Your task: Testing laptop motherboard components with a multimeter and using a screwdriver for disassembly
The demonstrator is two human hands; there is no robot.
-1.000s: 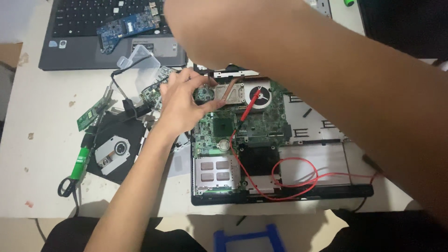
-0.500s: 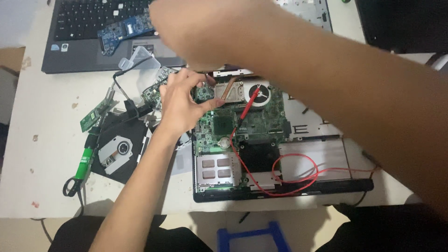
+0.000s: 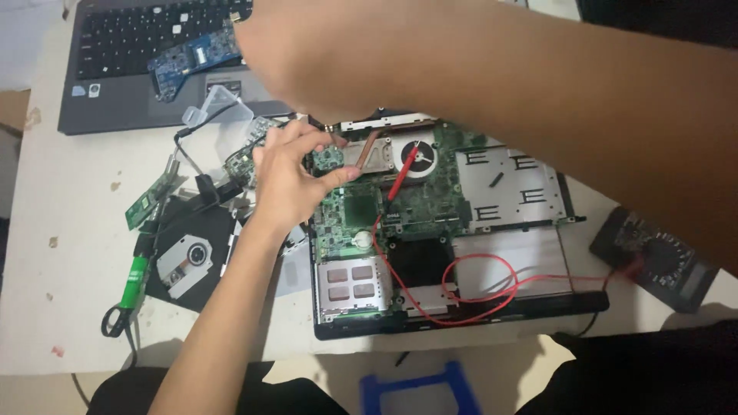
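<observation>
Head view: the left hand (image 3: 288,173) pinches a small green circuit card (image 3: 329,159) between thumb and fingers at the far-left corner of the opened laptop chassis (image 3: 538,303), just beside the copper heat pipe (image 3: 370,150) and cooling fan (image 3: 419,154). The right hand (image 3: 307,54) is raised far over the work, blurred; its grip cannot be told. A red probe (image 3: 400,180) lies on the green motherboard (image 3: 415,204), its red lead (image 3: 477,284) running right to the multimeter (image 3: 665,257). Judged step: handling the small card at its seat. Any further move calls for a steady pinch, clear of the probe.
</observation>
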